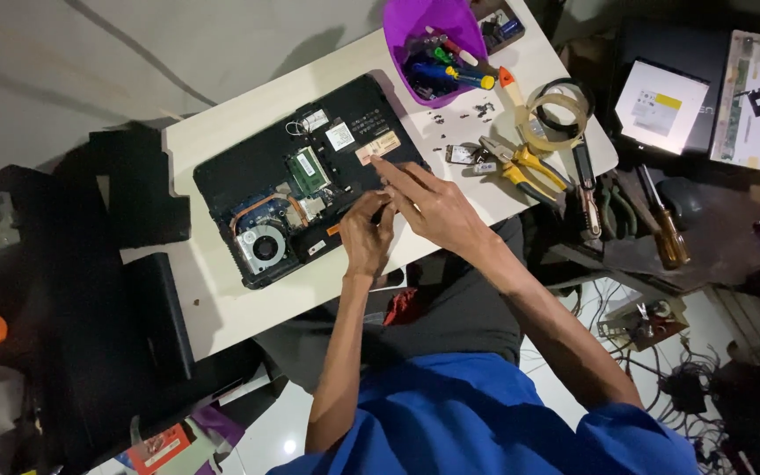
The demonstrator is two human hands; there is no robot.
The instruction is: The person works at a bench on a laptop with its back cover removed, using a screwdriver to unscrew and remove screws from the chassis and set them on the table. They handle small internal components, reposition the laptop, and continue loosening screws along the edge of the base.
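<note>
A black laptop (248, 167) lies bottom-up on the white table (222, 299) with its cover off, showing a round fan (264, 247), a copper heat pipe and a green memory board (309, 171). My left hand (365, 239) is curled at the laptop's near edge, its fingers pinched on what looks like a thin dark tool (383, 211). My right hand (428, 207) lies over the laptop's right corner with its fingers stretched out and apart. Its forefinger touches the case beside a tan label (378, 146), and its palm side overlaps my left fingertips.
A purple bowl (402, 26) of screwdrivers stands at the table's far end, with loose black screws (477, 112) beside it. Yellow-handled pliers (525, 167), tape rolls (556, 110) and a wooden-handled screwdriver (666, 229) lie to the right. A black panel (160, 312) lies on the left. Cables cover the floor.
</note>
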